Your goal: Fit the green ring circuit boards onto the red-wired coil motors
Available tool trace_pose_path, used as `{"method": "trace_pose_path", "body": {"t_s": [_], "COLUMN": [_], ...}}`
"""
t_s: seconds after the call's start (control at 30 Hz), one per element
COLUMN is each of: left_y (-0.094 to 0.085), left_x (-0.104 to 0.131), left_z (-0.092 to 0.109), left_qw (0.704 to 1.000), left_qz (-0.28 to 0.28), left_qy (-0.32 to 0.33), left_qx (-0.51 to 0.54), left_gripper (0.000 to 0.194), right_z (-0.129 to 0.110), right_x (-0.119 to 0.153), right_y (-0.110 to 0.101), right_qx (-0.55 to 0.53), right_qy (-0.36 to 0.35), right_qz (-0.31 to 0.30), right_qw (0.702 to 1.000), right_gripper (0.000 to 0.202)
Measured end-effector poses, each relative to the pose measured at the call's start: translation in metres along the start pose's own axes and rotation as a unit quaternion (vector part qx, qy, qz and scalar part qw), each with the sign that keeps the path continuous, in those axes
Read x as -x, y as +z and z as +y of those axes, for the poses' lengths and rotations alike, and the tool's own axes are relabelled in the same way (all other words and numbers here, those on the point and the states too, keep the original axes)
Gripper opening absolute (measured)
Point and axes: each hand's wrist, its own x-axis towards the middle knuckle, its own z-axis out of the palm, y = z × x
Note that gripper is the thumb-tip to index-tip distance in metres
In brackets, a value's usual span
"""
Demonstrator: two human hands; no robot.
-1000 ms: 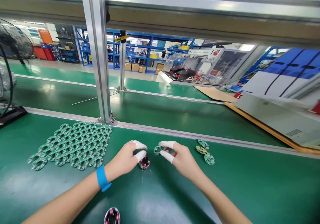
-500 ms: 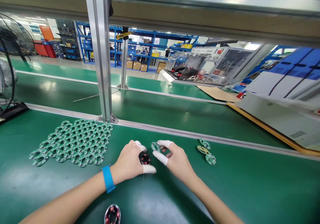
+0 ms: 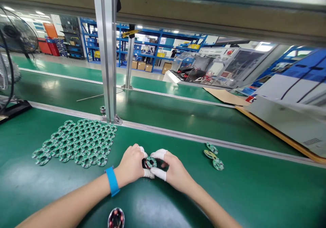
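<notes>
My left hand [image 3: 131, 164], with white finger cots and a blue wristband, is closed around a dark motor stator [image 3: 144, 163] with reddish windings. My right hand [image 3: 173, 168], also in white finger cots, pinches a ring-shaped green circuit board [image 3: 151, 162] between thumb and finger. The board lies against the stator's face, and the fingertips of both hands meet around it. Whether the board is fully seated I cannot tell. Nearer to me on the green mat lies another stator [image 3: 116, 217] with reddish coils, cut off by the frame's lower edge.
Rows of ring-shaped assemblies with green boards [image 3: 78, 143] cover the mat at left. Several loose ring boards [image 3: 218, 164] lie at right. An aluminium post [image 3: 108, 68] rises from a metal rail [image 3: 165, 133]. One small stator [image 3: 102, 110] stands beside the post. A fan [image 3: 15, 34] stands far left.
My right hand has moved left, bringing the ring board from beside the stator onto its face. My left thumb has drawn in. The view has shifted slightly.
</notes>
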Motion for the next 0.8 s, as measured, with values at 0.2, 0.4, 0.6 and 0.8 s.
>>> {"method": "trace_pose_path", "body": {"t_s": [0.2,0.4,0.6,0.8], "left_y": [-0.0001,0.0027,0.0076,0.008], "left_x": [0.0,-0.0005,-0.0004,-0.0006], "left_z": [0.0021,0.0033,0.0025,0.0018], "left_qw": [1.0,1.0,1.0,1.0], "left_qz": [0.0,0.005,0.009,0.009], "left_qy": [0.0,-0.009,-0.011,-0.006], "left_qx": [-0.01,-0.016,-0.011,-0.01], "left_gripper": [0.05,0.042,0.038,0.04], "right_z": [-0.0053,-0.0089,-0.0085,-0.0058], "right_x": [0.0036,0.0033,0.0028,0.0007], "right_y": [0.003,0.0,0.0001,0.005], "right_qx": [0.168,0.233,0.245,0.126], "right_qy": [-0.019,-0.014,-0.007,-0.009], "right_qz": [0.016,-0.001,-0.004,0.006], "right_qw": [0.985,0.972,0.969,0.992], "right_gripper": [0.03,0.026,0.016,0.03]}}
